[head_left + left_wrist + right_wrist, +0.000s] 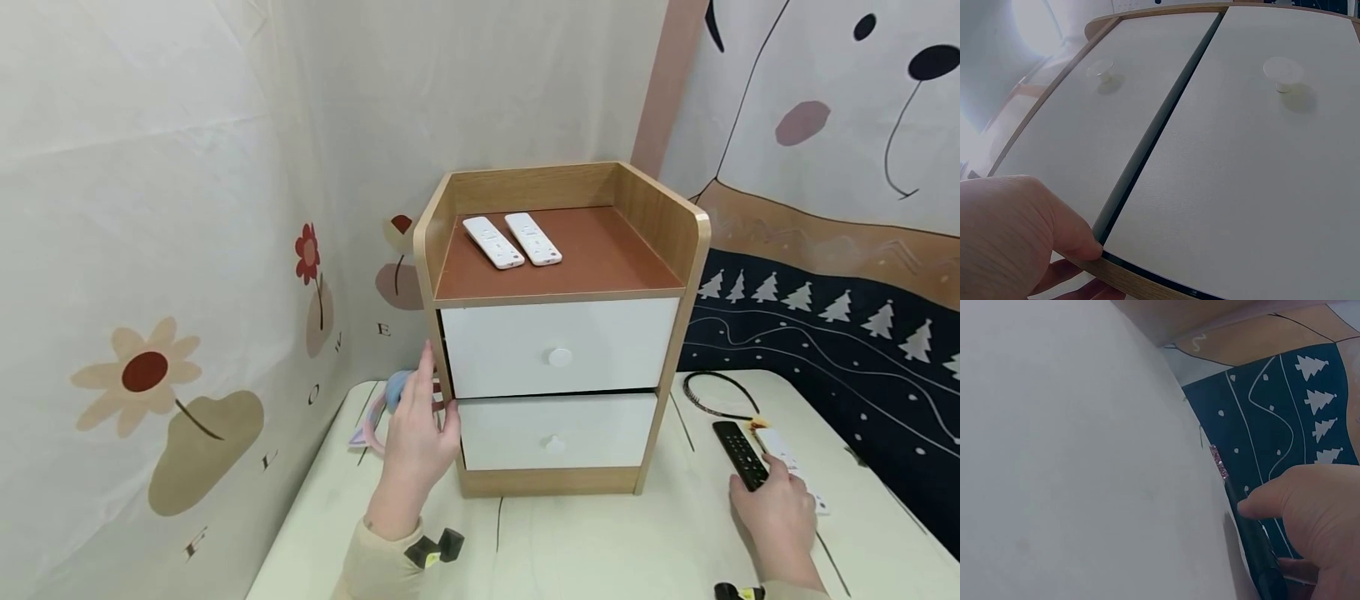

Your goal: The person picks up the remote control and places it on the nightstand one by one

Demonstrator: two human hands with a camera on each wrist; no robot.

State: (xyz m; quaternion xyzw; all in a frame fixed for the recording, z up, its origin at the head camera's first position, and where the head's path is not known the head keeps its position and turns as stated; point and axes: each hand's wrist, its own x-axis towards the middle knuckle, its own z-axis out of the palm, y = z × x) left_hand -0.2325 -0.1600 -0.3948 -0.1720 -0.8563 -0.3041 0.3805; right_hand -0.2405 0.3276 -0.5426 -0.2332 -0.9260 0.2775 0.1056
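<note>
A small wood-edged cabinet [551, 482] with two white drawers stands on the table. My left hand [416, 446] rests against its left side, fingers straight and pointing up. In the left wrist view, the thumb [1079, 237] touches the front edge by the gap between the drawers. My right hand [780, 508] holds a black remote control [738, 454] near the table's right side, thumb on one side and fingers on the other. Beside that remote lies a slim white object [780, 450], partly covered by the hand. Two white remotes [492, 242] lie on the cabinet's brown top.
Left of the cabinet, partly hidden behind my left hand, is a pastel hoop with a blue ball [397, 390]. A thin dark hoop [720, 414] lies behind the black remote. Printed fabric walls [187, 208] close in the table at the left and back.
</note>
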